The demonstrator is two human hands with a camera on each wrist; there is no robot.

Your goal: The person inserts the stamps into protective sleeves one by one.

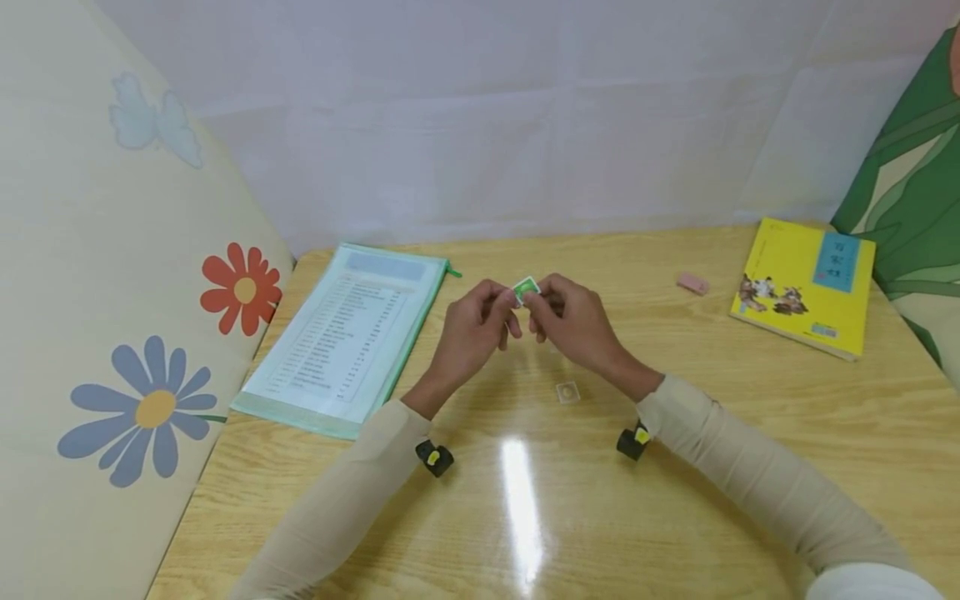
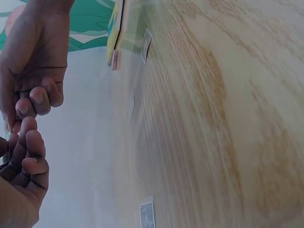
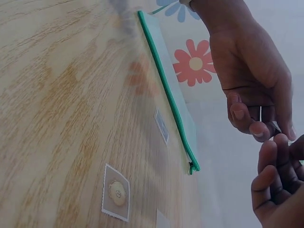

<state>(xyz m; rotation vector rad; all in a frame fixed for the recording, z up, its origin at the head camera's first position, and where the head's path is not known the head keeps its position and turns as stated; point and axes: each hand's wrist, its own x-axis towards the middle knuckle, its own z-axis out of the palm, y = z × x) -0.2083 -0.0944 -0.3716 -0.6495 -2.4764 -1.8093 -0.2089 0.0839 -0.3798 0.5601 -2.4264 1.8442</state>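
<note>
Above the middle of the table, a small green stamp [image 1: 527,290] with a white border is held between both hands. My left hand [image 1: 474,327] pinches its left side with thumb and fingers. On the opposite side my right hand [image 1: 579,321] pinches it the same way. In the wrist views the fingers hide most of it. On the table below lies a pale stamp [image 1: 567,392] with a round picture, its notched edge clear on the stamp [image 3: 116,192] in the right wrist view. Other stamps lie flat nearby, such as the greyish stamp [image 2: 147,213] in the left wrist view.
A mint-green zip folder [image 1: 330,333] with a printed sheet lies at the left. To the right are a small pink eraser-like block [image 1: 692,283] and a yellow book [image 1: 806,287]. A white cloth [image 1: 465,125] hangs behind the wooden table [image 1: 600,517].
</note>
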